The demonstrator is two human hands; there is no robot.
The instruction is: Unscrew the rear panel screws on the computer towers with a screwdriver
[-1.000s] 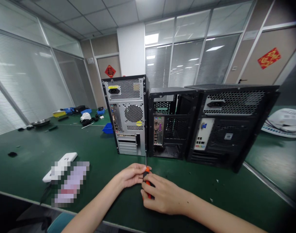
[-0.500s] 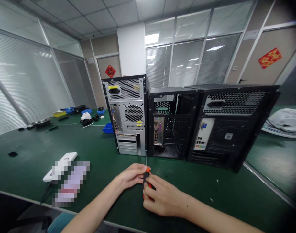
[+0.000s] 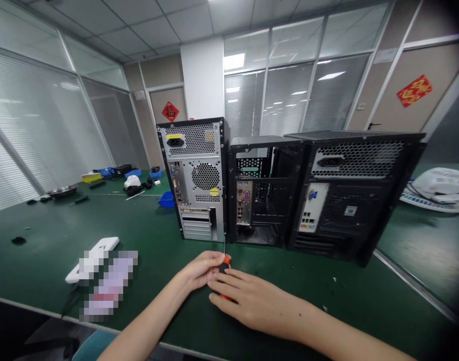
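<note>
Head camera: both my hands, left (image 3: 202, 269) and right (image 3: 252, 301), keep fingers clamped on an orange-handled screwdriver (image 3: 224, 261), tip steadied against the grey computer case's (image 3: 193, 175) lower rear edge on the bench (image 3: 56, 235).

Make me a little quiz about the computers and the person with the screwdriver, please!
1. How many computer cases stand on the green table?
2. True or false: the screwdriver has a blue handle.
3. Which case does the screwdriver's tip point at: A the silver-backed case, B the open middle case, C the big black case?

Key
1. Three, side by side with their backs to the camera.
2. False: the handle is orange and black, held by the left hand and the right hand.
3. A, at its lower right edge.
</note>
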